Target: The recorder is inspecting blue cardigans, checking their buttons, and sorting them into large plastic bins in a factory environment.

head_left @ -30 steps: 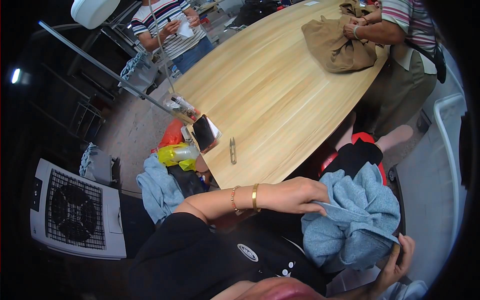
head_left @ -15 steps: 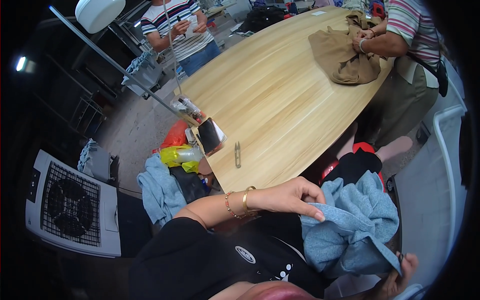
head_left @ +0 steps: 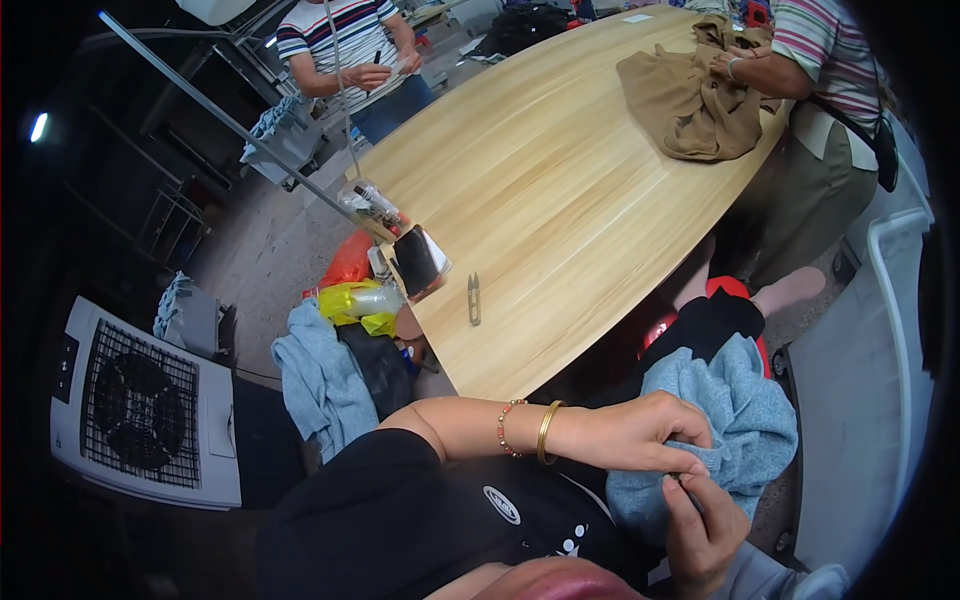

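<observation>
A light blue knit garment (head_left: 748, 420) lies bunched over my lap, at the lower right. My left hand (head_left: 640, 432), with bracelets at the wrist, is closed on the garment's edge, thumb and fingers pinching the cloth. Just below it and close to its fingertips, my right hand (head_left: 705, 530) is closed in a pinch at the same edge. Something small and dark shows at the right fingertips; I cannot make out what it is. The lower part of the garment is partly hidden behind my hands.
Thread snips (head_left: 474, 300) and a dark phone (head_left: 415, 258) lie on the wooden table (head_left: 540, 260). Across it, a person handles brown cloth (head_left: 690, 110); another stands at the far left. A pale plastic bin (head_left: 870, 400) stands at right, a fan unit (head_left: 145, 405) at left.
My right hand has come up and left from the garment's lower corner to meet my left hand. The left hand has shifted right and slightly down along the cloth.
</observation>
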Available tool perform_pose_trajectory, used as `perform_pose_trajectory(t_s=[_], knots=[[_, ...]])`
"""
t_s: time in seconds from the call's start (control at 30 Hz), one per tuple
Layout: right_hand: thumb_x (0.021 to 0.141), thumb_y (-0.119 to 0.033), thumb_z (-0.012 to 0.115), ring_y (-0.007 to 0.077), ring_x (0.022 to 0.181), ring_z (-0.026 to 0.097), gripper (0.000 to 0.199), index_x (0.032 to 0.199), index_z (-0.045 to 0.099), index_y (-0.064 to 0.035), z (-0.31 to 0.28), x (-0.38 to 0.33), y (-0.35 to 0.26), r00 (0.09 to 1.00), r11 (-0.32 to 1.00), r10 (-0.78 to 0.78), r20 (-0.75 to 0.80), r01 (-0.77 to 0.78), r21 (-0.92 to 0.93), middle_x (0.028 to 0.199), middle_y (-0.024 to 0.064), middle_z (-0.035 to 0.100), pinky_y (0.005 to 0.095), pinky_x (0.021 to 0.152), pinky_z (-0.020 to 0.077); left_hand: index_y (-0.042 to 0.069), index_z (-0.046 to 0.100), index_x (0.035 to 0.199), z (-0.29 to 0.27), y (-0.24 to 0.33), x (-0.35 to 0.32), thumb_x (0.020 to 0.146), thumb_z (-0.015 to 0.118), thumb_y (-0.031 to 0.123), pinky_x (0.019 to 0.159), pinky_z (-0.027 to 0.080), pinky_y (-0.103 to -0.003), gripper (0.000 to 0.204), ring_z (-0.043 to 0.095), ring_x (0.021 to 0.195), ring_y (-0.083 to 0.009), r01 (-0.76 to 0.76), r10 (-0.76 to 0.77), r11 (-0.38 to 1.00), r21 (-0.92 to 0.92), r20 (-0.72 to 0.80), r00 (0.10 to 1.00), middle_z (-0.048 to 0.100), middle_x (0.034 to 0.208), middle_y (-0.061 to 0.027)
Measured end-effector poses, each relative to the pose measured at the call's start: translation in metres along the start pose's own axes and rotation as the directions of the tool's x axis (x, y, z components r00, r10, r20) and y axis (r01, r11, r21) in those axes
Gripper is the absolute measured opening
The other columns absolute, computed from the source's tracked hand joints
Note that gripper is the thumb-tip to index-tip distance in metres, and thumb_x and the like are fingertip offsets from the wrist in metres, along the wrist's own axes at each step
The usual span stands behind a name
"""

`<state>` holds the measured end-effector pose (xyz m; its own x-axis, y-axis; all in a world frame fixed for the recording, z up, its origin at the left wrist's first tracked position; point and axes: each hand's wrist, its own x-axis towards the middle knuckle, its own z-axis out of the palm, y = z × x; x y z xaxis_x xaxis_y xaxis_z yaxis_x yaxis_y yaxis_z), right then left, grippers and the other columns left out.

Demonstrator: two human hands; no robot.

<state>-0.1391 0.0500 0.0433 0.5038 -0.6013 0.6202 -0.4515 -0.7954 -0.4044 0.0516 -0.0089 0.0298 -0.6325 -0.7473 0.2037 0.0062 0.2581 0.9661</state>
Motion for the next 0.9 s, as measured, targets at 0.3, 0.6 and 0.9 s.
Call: perform_pose_trajectory(t_s=[0.3,0.6,0.9], knots=[[0.064,0.01,0.068,0.0237,0.065,0.057,0.035,0.097,0.07,-0.0033,0.0,-0.014,0.01,0.991,0.992,0.117,-0.064,-0.12,-0.042,0.082,0.0107,0.055,0.0317,0.051,0.0427,-0.004,0.062,0.094,-0.003,-0.013,-0.002,0.092,0.064,0.026,0.065,0.041,-0.029,0.03,0.053,0.074,-0.0144,0.16,-0.146,0.976,-0.144,0.101,0.984,0.059,0.08,-0.007],[0.064,0.013,0.064,0.0244,0.073,0.057,0.037,0.099,0.068,0.002,0.011,-0.019,0.027,0.967,0.973,0.228,-0.114,-0.222,0.065,0.084,0.0123,0.057,0.0313,0.064,0.0457,-0.002,0.055,0.113,-0.001,-0.015,-0.003,0.082,0.075,0.021,0.06,0.051,-0.028,0.044,0.059,0.08,-0.0194,0.022,-0.024,0.999,0.035,0.048,0.999,0.057,0.105,-0.0119],[0.066,0.008,0.073,0.024,0.069,0.061,0.03,0.095,0.07,-0.0012,0.008,-0.008,0.031,0.943,0.928,0.329,-0.054,-0.312,0.206,0.081,0.0126,0.062,0.0293,0.06,0.0478,-0.001,0.058,0.109,-0.004,-0.027,-0.009,0.086,0.07,0.019,0.056,0.049,-0.028,0.033,0.061,0.077,-0.0221,-0.088,0.089,0.995,0.039,-0.032,0.996,0.061,0.1,-0.0125]])
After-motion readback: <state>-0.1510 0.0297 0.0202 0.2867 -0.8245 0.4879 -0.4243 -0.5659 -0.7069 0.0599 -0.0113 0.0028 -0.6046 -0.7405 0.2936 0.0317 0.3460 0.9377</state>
